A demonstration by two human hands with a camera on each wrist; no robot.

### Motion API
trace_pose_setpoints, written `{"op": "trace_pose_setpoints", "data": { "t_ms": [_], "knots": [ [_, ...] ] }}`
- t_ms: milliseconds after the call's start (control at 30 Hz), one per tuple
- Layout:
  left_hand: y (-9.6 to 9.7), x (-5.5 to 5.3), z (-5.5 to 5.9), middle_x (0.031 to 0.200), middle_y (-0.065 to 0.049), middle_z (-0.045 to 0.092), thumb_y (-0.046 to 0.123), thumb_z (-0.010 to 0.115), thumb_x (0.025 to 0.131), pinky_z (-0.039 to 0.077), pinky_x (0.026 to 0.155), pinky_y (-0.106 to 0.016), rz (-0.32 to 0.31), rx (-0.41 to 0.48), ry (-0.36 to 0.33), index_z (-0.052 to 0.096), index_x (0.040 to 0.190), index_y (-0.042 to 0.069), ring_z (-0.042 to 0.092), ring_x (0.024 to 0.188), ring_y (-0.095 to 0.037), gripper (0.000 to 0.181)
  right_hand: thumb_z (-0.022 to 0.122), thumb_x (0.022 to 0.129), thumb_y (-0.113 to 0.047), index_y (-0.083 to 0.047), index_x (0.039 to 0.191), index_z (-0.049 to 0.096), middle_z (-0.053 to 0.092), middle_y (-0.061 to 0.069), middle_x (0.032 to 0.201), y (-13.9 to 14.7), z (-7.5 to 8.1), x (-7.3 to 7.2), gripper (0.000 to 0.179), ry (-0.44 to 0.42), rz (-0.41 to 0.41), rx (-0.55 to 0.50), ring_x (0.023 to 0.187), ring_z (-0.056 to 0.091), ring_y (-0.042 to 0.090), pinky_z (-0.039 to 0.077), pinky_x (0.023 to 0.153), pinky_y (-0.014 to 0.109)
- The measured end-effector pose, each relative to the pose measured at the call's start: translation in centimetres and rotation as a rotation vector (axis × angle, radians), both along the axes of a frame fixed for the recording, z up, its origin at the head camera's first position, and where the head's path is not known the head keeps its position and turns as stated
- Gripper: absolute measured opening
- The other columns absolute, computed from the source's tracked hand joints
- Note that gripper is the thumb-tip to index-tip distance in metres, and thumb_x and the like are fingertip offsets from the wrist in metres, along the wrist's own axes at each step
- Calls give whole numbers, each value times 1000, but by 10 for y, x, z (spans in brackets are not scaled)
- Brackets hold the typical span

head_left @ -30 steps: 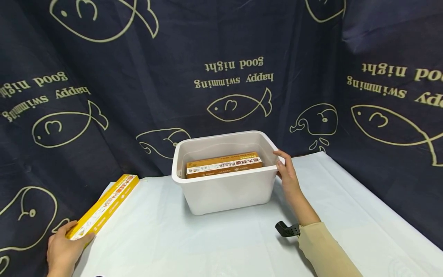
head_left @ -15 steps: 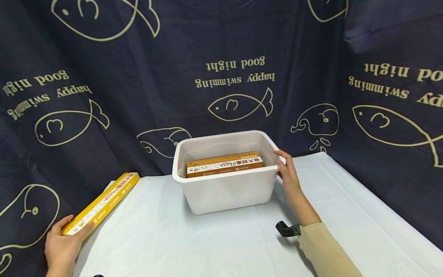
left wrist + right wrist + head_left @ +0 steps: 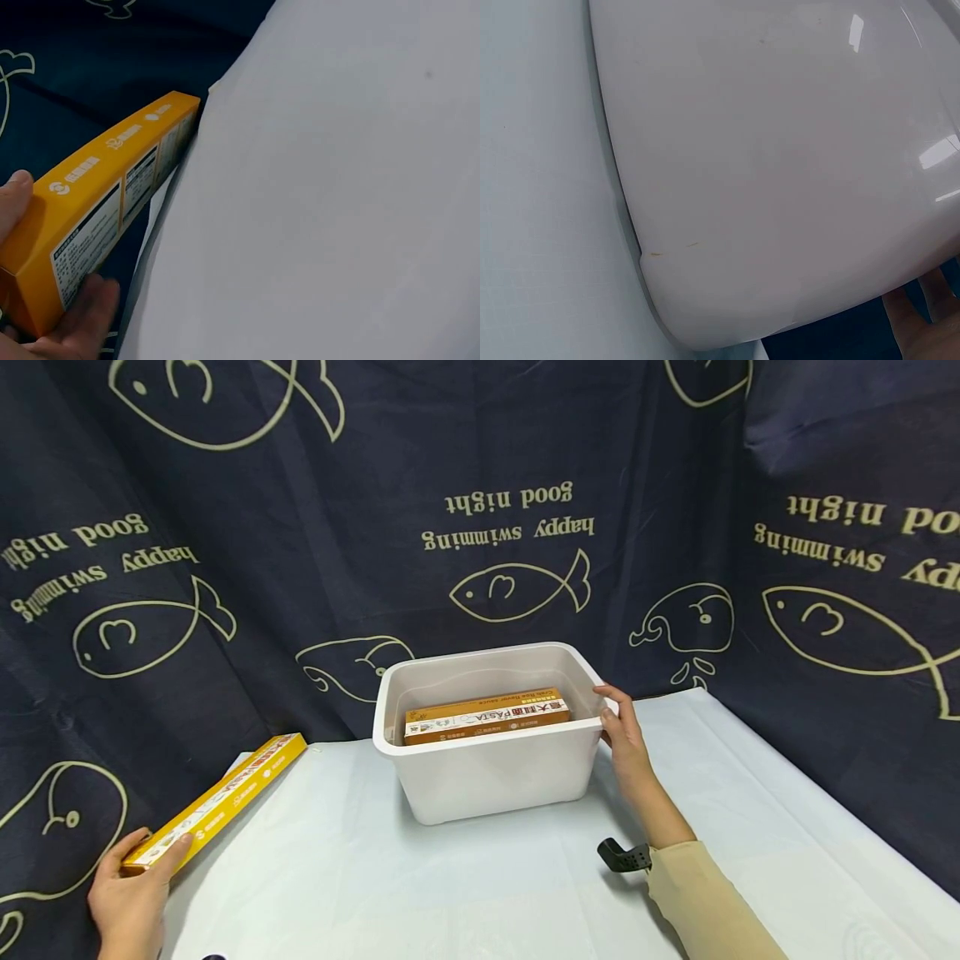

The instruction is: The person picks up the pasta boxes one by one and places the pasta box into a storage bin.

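At the table's left edge, my left hand (image 3: 133, 893) grips the near end of a long yellow pasta box (image 3: 225, 803). In the left wrist view the yellow box (image 3: 112, 165) sits between thumb and fingers, its printed label side facing the table. My right hand (image 3: 622, 727) holds the right rim of a white plastic bin (image 3: 487, 781), thumb outside and fingers over the edge. Inside the bin lies a brown-orange pasta box (image 3: 487, 714), its lower part hidden by the front wall. The right wrist view is mostly filled by the bin's wall (image 3: 765, 165), with fingers (image 3: 922, 322) at the lower right.
A pale cloth covers the table (image 3: 360, 877). Behind and on both sides hangs a dark blue curtain (image 3: 360, 568) with fish drawings. A black wrist mount (image 3: 622, 857) sticks out from the right sleeve. A small dark object (image 3: 213, 957) shows at the bottom edge.
The near end of the yellow box has shifted left and up with my left hand, and the box has turned a little. My right hand and the bin have stayed put.
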State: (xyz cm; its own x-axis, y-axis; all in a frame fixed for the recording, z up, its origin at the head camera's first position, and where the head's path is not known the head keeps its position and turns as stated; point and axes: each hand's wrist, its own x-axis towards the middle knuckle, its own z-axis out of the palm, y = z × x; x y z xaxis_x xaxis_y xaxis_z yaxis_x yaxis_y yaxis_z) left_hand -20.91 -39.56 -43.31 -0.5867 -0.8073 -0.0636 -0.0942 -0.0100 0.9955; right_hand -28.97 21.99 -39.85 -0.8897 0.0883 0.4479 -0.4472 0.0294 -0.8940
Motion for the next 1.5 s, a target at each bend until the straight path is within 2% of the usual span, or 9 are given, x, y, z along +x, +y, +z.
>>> {"op": "trace_pose_setpoints", "data": {
  "t_ms": [67,133,200,267,433,633,867,1167,1500],
  "knots": [
    [-1,-1,0,120,30,46,21,89,74,46,87,-4,6,43,31,52,143,38,43,116,4,80,33,105,-25,-12,147,34,24,-1,163,0,0,0,44,0,-1,3,145,30,25,31,109,43],
    [-2,-2,0,124,28,46,22,90,72,51,72,-5,5,78,62,52,143,37,44,120,2,82,33,105,-25,-11,147,34,24,-1,163,0,0,0,44,0,-1,3,145,30,25,31,108,42],
    [-3,-3,0,124,25,47,20,91,71,47,57,-3,4,113,106,53,143,34,44,122,0,82,33,106,-24,-11,147,34,24,-1,163,0,1,0,44,1,1,1,145,30,26,31,108,42],
    [-2,-4,0,128,23,47,20,92,70,45,52,-3,-3,132,137,54,143,33,43,124,-2,84,33,106,-24,-11,147,34,25,-1,163,0,0,0,43,2,2,-2,145,31,25,31,108,42],
    [1,-4,1,130,21,47,16,91,70,45,52,-3,4,140,168,55,143,30,44,123,-3,82,34,105,-25,-11,147,34,26,-1,162,0,0,0,44,6,4,-8,143,33,22,33,106,38],
    [5,-4,4,140,20,43,24,92,69,44,56,-3,22,122,130,52,144,35,41,128,-4,86,34,105,-25,-10,147,33,24,-1,163,0,0,0,44,7,7,-10,140,34,20,33,105,35],
    [7,-3,8,142,20,43,22,92,68,46,56,-8,36,172,152,51,144,37,39,134,-6,87,34,105,-26,-10,147,34,25,1,163,0,0,0,44,13,5,-10,140,34,21,33,104,34],
    [13,-3,17,129,17,52,7,91,67,47,48,-7,39,194,289,57,141,30,44,126,-6,85,34,105,-26,-11,147,34,25,1,162,-1,0,1,44,12,-1,-10,137,37,23,34,105,38],
    [30,-2,31,120,11,58,-6,84,71,52,52,-13,-5,211,463,63,135,21,53,109,-5,72,34,105,-25,-10,147,34,26,2,161,-1,1,1,44,11,-2,-12,137,37,23,34,105,37]
  ]
}}
